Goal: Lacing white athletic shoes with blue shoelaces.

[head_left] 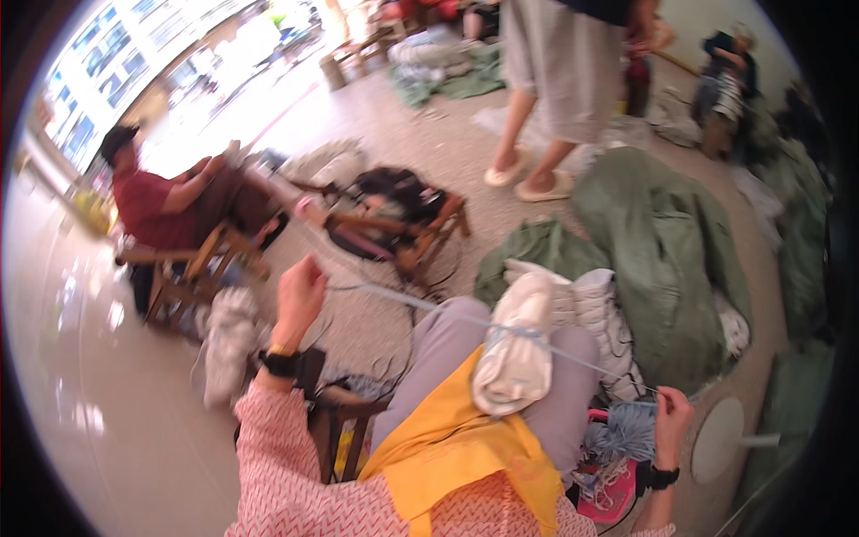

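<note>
A thick bundle of off-white cloth (pixel 522 367), perhaps folded work gloves, lies across my lap on my grey trousers and yellow apron (pixel 465 438). Around its middle runs a pale blue-grey cord (pixel 394 295), pulled taut to both sides. Raised at the left, my left hand (pixel 302 294) is closed on one end of the cord. Low at the right, my right hand (pixel 673 416) pinches the other end. Beside my right hand sit a pile of blue-grey cord strands (pixel 620 431) and a pink container (pixel 608 501). More white bundles (pixel 604 313) rest just past my knees.
Large green cloth sacks (pixel 662 251) lie on the floor ahead right. A wooden chair with a dark bag (pixel 398 192) stands ahead. One person in red (pixel 170 201) sits at left; another (pixel 573 80) stands ahead. A round white stool top (pixel 718 438) is at right.
</note>
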A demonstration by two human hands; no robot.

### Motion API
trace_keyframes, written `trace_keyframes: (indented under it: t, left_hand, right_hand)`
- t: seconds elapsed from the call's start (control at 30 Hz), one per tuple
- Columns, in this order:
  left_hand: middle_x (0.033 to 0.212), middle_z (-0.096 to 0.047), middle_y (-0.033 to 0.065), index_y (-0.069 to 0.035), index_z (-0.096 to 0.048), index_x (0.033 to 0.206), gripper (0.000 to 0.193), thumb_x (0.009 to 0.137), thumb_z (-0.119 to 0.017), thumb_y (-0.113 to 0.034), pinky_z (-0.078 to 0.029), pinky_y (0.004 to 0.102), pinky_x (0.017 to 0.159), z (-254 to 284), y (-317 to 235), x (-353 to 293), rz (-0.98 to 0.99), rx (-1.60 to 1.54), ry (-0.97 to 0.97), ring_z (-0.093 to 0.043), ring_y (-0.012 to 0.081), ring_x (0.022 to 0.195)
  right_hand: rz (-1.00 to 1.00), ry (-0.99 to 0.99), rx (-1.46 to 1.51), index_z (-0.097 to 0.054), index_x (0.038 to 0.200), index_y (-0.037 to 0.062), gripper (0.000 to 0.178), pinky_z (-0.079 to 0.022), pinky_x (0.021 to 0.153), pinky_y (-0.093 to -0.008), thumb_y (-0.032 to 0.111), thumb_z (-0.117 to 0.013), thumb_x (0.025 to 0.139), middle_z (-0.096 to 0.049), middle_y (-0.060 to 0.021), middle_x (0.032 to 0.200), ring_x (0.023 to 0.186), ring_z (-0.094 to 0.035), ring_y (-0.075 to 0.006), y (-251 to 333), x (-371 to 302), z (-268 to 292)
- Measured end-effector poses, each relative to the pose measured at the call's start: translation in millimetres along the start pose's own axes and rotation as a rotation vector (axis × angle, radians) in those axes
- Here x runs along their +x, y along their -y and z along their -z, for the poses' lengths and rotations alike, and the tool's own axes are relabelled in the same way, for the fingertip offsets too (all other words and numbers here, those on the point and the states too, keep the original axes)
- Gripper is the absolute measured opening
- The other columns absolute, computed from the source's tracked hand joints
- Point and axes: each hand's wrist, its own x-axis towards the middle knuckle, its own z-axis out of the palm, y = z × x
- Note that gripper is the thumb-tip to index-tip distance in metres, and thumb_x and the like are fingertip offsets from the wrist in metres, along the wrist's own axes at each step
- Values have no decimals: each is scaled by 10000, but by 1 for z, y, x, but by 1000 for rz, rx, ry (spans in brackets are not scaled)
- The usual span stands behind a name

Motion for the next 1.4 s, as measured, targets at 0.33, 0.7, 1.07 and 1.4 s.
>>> trace_keyframes:
  t: [0.33, 0.7, 1.07, 1.4]
  left_hand:
    - [716, -633, 167, -3, -642, 866, 112, 837, -702, -94, -496, 431, 650, 27, 46, -10, 171, 12, -11, -643, 324, 679]
    - [782, -696, 155, -7, -696, 884, 165, 823, -739, -154, -543, 408, 715, 46, 102, 0, 383, 66, -37, -701, 303, 759]
    - [822, -736, 180, -30, -734, 882, 198, 819, -769, -214, -564, 418, 770, 29, 189, -8, 542, 44, -40, -739, 324, 847]
    - [835, -749, 189, -28, -746, 858, 185, 796, -764, -201, -564, 414, 758, 57, 234, -21, 682, 88, -46, -741, 324, 839]
  right_hand:
    - [-211, 32, -16, -739, 1042, -32, 138, -450, 599, -259, -40, -672, 921, -688, -32, 838, 696, -579, -85, -72, 0, 12]
    - [-293, 43, -44, -719, 1040, -24, 131, -521, 653, -267, -24, -635, 940, -686, -45, 882, 774, -637, -118, -164, 4, 52]
    - [-377, -97, -96, -682, 1045, 21, 97, -496, 453, -264, 20, -629, 964, -660, -54, 832, 547, -561, -117, -332, -2, 175]
    - [-748, 22, 212, -757, 1040, -78, 285, -582, 696, -358, 197, -713, 981, -761, -122, 839, 752, -719, -197, -249, -40, 220]
